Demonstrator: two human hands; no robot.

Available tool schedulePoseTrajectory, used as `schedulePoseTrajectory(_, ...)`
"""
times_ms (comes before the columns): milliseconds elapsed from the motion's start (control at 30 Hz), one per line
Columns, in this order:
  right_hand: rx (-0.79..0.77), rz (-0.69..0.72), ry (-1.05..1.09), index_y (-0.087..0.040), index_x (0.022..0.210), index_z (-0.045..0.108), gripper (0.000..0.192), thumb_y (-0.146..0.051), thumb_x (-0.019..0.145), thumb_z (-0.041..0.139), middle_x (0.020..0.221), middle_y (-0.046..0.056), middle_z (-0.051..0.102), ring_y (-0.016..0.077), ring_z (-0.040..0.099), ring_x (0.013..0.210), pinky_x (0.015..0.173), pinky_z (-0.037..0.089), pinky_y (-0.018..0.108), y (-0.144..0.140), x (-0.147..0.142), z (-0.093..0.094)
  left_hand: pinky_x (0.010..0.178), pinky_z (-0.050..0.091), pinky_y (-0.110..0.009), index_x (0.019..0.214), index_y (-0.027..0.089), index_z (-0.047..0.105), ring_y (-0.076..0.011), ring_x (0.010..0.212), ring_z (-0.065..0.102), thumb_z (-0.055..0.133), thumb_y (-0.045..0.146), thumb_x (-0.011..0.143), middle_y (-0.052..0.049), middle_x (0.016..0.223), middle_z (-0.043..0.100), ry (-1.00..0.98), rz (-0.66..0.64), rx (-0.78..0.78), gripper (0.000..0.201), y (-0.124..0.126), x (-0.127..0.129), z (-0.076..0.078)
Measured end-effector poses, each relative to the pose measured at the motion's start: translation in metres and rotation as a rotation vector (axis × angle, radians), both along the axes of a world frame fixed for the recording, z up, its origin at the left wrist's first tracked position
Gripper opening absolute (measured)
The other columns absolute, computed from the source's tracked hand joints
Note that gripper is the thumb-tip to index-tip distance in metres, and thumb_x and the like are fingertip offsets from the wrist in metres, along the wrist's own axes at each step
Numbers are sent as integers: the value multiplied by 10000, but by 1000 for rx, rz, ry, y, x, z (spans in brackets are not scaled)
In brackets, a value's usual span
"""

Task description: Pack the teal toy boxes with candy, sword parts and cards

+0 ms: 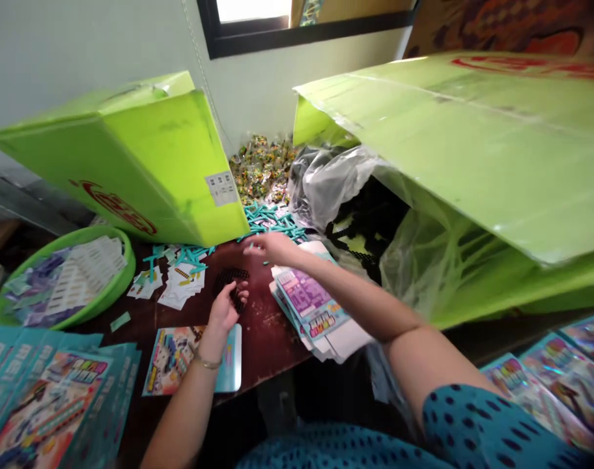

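My left hand is curled round a black perforated plate, whose grid shows beyond and between the fingers. Just past it, my right hand reaches leftward over the table, its fingers drawn together and a little blurred; what they hold is too small to make out. Beyond that hand lies a heap of teal plastic pieces. Under my right forearm is a stack of flat printed boxes. A teal printed box lies flat below my left wrist.
A green basin of bagged parts and sheets stands left. White paper cards lie beside it. Teal boxes are at lower left. Two large green cartons flank small bagged parts; the right carton holds black pieces in plastic.
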State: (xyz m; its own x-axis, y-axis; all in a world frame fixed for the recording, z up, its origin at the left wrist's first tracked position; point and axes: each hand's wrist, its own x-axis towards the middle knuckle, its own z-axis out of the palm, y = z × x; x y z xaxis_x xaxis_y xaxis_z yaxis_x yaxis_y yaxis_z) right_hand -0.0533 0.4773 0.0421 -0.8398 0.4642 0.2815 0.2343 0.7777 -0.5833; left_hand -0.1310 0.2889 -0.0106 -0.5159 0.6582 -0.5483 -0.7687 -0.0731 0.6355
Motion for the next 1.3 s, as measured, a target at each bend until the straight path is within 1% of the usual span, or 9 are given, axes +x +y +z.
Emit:
schedulePoseTrajectory(133, -32, -218, -120, -95, 1545, 481, 781, -460, 907, 746, 1459, 228, 610, 333, 594, 1348, 1141, 463, 456, 162, -81, 15, 531, 514, -183, 948, 149, 611, -111, 599, 672, 631, 127, 912, -62, 840, 751, 16, 125, -76, 46, 15, -21, -13)
schedulePoseTrajectory(267, -216, -540, -165, -98, 1668, 181, 1145, -647, 840, 750, 1695, 309, 211, 379, 344, 1550, 1247, 323, 474, 271, -156, -3, 576, 567, -211, 1018, 164, 641, -138, 667, 718, 666, 129, 896, -81, 904, 774, -23, 198, -185, 130, 13, -20, -32)
schedulePoseTrajectory(433, -358, -827, -161, -60, 1671, 93, 1248, -600, 794, 797, 1674, 398, 78, 430, 314, 1537, 1237, 272, 543, 340, -230, -39, 571, 582, -250, 987, 192, 676, -177, 673, 731, 718, 150, 830, -100, 893, 781, -94, 259, -349, 167, 10, -20, -50)
schedulePoseTrajectory(533, -325, -747, -141, -45, 1633, 253, 1065, -396, 797, 812, 1583, 348, 383, 344, 487, 1428, 1187, 363, 468, 344, -244, -49, 576, 583, -270, 931, 196, 685, -199, 693, 734, 776, 185, 776, -109, 891, 784, -88, 260, -367, 181, 10, -22, -54)
schedulePoseTrajectory(733, -309, -395, -101, -155, 1405, 609, 710, -165, 727, 820, 1182, 68, 745, 205, 700, 1022, 948, 545, 305, 299, -176, -44, 634, 591, -272, 1012, 164, 683, -200, 759, 745, 827, 243, 758, -115, 951, 792, -7, 236, -294, 303, 6, -17, -56)
schedulePoseTrajectory(967, 95, -493, -142, -122, 1197, 686, 364, -361, 923, 684, 1211, 176, 695, 313, 647, 1154, 1021, 513, 452, 248, -36, -21, 566, 494, -217, 966, 125, 646, -137, 658, 695, 769, 234, 828, -102, 902, 780, 71, 125, -143, 215, 6, -19, -35)
schedulePoseTrajectory(1067, 18, -405, -51, -141, 1391, 557, 492, -419, 987, 601, 1174, 159, 708, 294, 678, 1094, 980, 540, 459, 163, -2, -14, 620, 503, -229, 980, 141, 640, -133, 700, 699, 785, 316, 851, -81, 930, 770, 90, 108, -55, 261, 3, -10, -20)
schedulePoseTrajectory(1233, -393, 120, -250, -127, 1433, 525, 630, -497, 946, 677, 1130, 163, 746, 267, 736, 949, 841, 600, 379, -45, 14, -31, 860, 559, -310, 1098, 166, 666, -188, 940, 729, 764, 484, 881, -74, 1029, 767, 45, 64, 114, 398, -14, 22, -6)
schedulePoseTrajectory(1300, -358, 198, -356, -163, 1420, 566, 626, -551, 942, 678, 1130, 132, 762, 261, 741, 992, 860, 588, 352, -80, 8, -37, 842, 557, -282, 1056, 159, 674, -161, 865, 720, 802, 400, 848, -43, 952, 765, 2, 184, 72, 343, -27, 29, -7)
